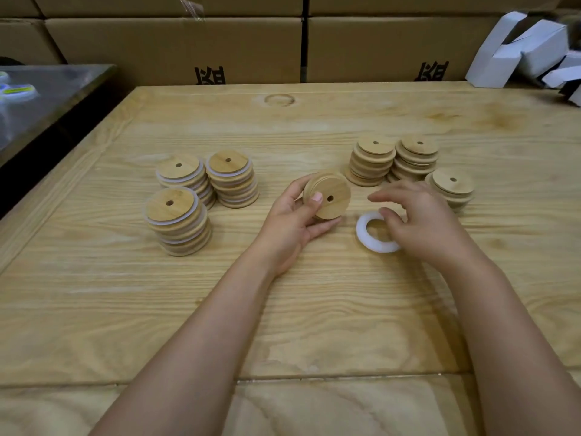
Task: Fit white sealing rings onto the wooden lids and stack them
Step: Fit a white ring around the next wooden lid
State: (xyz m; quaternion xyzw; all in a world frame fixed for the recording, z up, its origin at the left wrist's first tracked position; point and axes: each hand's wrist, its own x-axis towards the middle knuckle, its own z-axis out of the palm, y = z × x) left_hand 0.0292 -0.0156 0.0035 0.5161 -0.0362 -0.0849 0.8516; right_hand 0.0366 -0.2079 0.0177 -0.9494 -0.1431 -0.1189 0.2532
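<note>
Fingers (323, 224) and thumb of the left hand (292, 221) grip a tilted wooden lid (330, 196) above the middle of the table (345, 309). Just beside it, toward the right edge, a white sealing ring (366, 236) lies flat under the right hand (421, 221). That hand's curled fingers (385, 212) may touch the ring's rim, but I cannot tell whether they pinch it.

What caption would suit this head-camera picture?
Left hand grips a wooden lid; right hand hovers over a white sealing ring.
</note>
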